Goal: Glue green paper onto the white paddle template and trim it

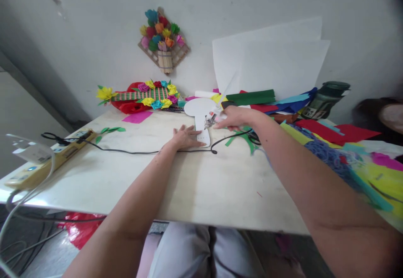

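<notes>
Left hand (186,137): lies flat, fingers spread, pressing the stem of the white cutout (201,116).
Right hand (234,117): wrapped around a small tool (210,121), its tip on the cutout.
White cutout: rounded head and straight stem, flat on the table (201,181) by the far edge.
Black cable (132,151): runs just beneath both hands.
Power strip (47,160): far left.
Coloured paper (330,143): heaped at right.

I see both my forearms bare, no sleeves, no rings or watch; light grey trousers (185,248) cover my legs.
</notes>
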{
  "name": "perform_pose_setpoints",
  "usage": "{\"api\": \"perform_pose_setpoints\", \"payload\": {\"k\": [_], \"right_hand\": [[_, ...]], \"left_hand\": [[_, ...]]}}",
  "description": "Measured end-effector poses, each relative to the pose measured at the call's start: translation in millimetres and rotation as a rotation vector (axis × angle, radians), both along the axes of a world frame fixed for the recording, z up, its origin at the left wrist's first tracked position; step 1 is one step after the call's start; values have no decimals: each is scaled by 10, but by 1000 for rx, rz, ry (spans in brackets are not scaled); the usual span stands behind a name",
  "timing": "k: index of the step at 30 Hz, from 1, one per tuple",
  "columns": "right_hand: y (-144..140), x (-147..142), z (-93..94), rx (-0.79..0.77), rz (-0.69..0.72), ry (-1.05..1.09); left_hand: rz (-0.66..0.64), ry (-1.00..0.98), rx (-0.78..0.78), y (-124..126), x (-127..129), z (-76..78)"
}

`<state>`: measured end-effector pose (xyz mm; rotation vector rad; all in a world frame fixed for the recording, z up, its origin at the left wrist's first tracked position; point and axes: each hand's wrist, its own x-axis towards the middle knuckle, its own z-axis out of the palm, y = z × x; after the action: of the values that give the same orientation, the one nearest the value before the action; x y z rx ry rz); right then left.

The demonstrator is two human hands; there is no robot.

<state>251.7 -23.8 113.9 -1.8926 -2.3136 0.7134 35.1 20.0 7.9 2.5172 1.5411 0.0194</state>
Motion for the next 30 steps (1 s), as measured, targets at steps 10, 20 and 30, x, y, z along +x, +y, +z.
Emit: {"api": "perform_pose_setpoints", "payload": {"k": [10, 20, 30], "right_hand": [[-84, 117, -166, 174, -102, 71], [-96, 68, -129, 55, -115, -9], [-43, 45, -218, 105, -154, 3]], "left_hand": [[2, 23, -57, 44, 15, 51], [15, 30, -48, 23, 17, 62], [20, 8, -52, 19, 24, 63]]}}
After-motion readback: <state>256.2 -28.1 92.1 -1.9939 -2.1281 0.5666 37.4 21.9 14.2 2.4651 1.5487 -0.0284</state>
